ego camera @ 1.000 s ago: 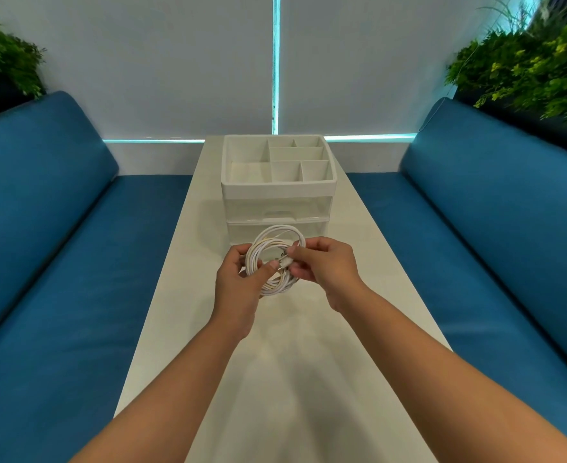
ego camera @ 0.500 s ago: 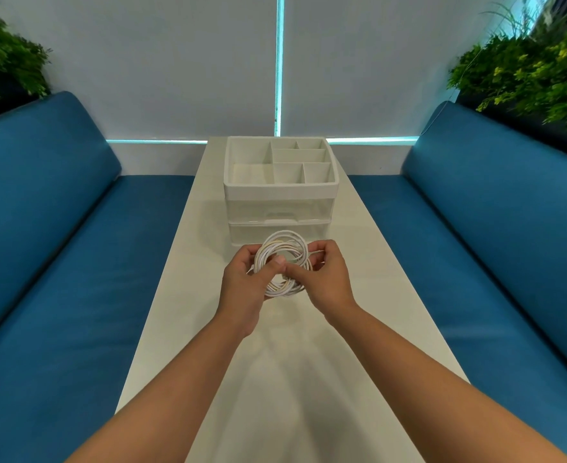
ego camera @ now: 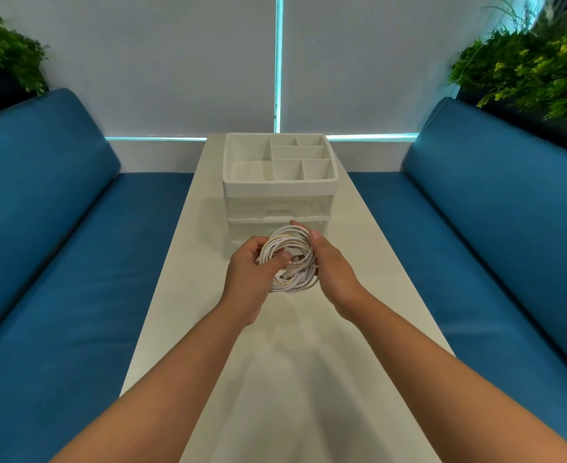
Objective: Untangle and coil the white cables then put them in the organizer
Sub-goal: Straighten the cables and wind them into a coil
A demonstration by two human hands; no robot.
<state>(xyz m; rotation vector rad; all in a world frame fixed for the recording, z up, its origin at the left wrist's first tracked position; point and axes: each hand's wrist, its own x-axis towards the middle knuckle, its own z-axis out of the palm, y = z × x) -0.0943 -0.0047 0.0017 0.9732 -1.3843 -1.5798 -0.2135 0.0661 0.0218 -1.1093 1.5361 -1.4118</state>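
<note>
right hand (ego camera: pixel 332 272) now cupping coiled cables (ego camera: pixel 290 260), left hand (ego camera: pixel 252 272) still gripping

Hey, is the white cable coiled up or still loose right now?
Coiled: the white cable forms a round bundle of loops, gripped between the left hand and right hand, above the table.

No legible text or labels anywhere

Cables (ego camera: pixel 288 259) smooth white plastic; organizer (ego camera: pixel 279 187) matt plastic, drawers translucent; table (ego camera: pixel 275 379) glossy
</note>
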